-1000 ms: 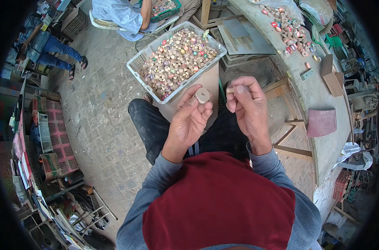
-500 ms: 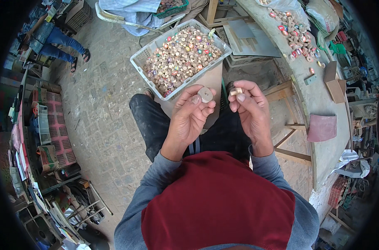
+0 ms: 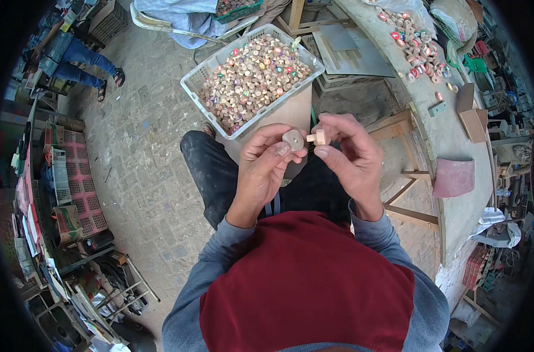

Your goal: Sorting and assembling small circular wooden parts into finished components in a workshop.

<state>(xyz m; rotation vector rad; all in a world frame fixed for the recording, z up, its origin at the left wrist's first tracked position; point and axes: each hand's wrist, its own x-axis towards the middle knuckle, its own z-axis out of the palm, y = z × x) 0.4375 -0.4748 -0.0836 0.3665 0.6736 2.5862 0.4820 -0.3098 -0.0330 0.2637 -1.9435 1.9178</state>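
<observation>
Between the thumb and fingers of my left hand [image 3: 263,167] is a round wooden disc [image 3: 293,140] with a small hole in its middle. My right hand [image 3: 355,157] pinches a small pale wooden peg [image 3: 318,138] with a wider head, its thin stem pointing left at the disc. The stem's tip is very close to the disc; whether they touch I cannot tell. Just beyond my hands, a white plastic crate [image 3: 217,122] holds a heap of small wooden pieces, a few with red, green or purple faces.
On the right, a long workbench [image 3: 455,220] carries a pile of wooden discs [image 3: 422,56], a cardboard piece [image 3: 471,114] and a reddish sheet [image 3: 453,179]. A person [image 3: 82,56] stands at the far left. Pink crates [image 3: 82,176] line the left side.
My right hand has turned the peg so its stem faces the disc and moved it left. My left hand has shifted slightly right and down with the disc.
</observation>
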